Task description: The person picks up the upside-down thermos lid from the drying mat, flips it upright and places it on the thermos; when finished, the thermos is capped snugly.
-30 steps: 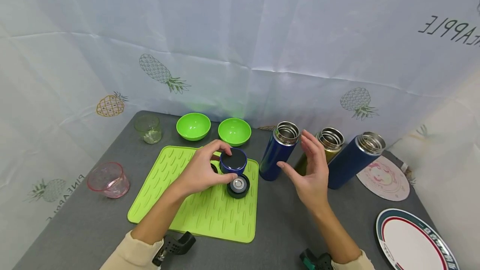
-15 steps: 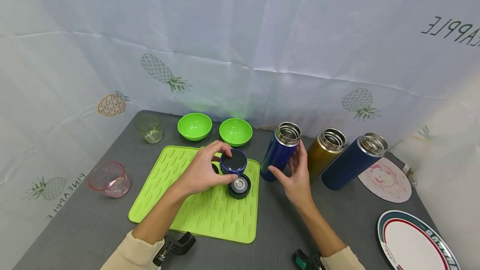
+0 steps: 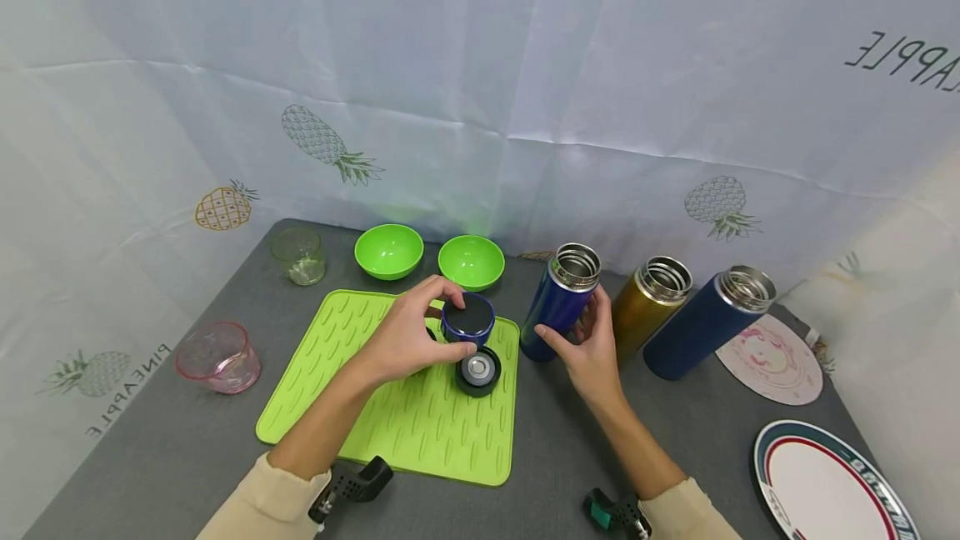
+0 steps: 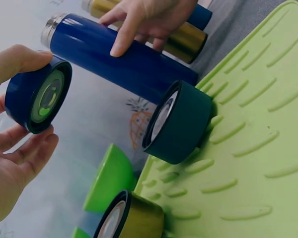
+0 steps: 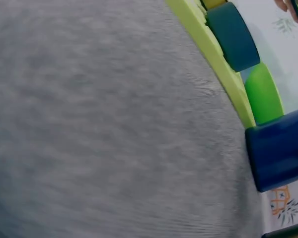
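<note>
My left hand (image 3: 412, 336) pinches a blue bottle lid (image 3: 468, 319) between thumb and fingers, above the green mat's right part. In the left wrist view the lid's underside (image 4: 49, 96) faces the camera. My right hand (image 3: 588, 344) grips the side of an uncapped blue bottle (image 3: 551, 307), its thumb on the front and its fingers partly hidden behind. The bottle stands upright just right of the mat. Under the held lid, a dark teal lid (image 4: 181, 124) sits on the mat (image 3: 427, 440), and beside it a gold lid (image 4: 141, 218).
An uncapped gold bottle (image 3: 637, 311) and a navy bottle (image 3: 697, 327) stand to the right. Two green bowls (image 3: 387, 251) are at the back. A greenish glass (image 3: 297, 257) and a pink glass (image 3: 225, 361) stand left. A pink disc (image 3: 772, 361) and a rimmed plate (image 3: 832, 490) lie right.
My right hand has moved left from beside the gold bottle and now grips the blue bottle. My left hand has stayed nearly still with the lid.
</note>
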The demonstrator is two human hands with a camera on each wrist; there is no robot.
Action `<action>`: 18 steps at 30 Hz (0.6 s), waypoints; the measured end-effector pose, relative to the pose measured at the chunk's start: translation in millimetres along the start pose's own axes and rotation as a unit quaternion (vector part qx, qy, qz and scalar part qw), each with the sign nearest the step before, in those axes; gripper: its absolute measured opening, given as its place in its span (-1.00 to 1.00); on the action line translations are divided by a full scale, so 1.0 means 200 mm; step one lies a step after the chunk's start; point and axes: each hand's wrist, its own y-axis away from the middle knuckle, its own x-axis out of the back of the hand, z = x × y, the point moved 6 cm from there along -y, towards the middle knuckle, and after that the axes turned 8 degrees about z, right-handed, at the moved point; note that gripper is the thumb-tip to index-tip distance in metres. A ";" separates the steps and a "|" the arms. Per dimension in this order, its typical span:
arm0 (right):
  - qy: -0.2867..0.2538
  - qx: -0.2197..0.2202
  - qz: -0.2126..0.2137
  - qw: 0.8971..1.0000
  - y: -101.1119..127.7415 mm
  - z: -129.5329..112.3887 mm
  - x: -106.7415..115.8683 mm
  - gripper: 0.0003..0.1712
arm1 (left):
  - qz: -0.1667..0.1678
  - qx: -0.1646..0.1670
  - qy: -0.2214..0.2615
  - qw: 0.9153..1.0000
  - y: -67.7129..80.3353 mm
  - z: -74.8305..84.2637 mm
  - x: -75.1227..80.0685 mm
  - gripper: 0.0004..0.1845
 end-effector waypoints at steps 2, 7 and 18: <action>0.008 0.004 -0.007 1.000 -0.01 -0.01 0.00 0.16 | 0.000 -0.002 0.000 1.000 -0.01 0.00 0.00 -0.53; 0.029 0.018 -0.032 0.999 -0.04 -0.05 0.00 0.11 | 0.006 -0.020 0.005 1.000 -0.04 0.04 0.01 -0.52; 0.086 0.018 -0.117 0.989 -0.11 -0.12 -0.01 0.13 | 0.050 -0.015 0.039 0.998 -0.16 0.12 0.10 -0.54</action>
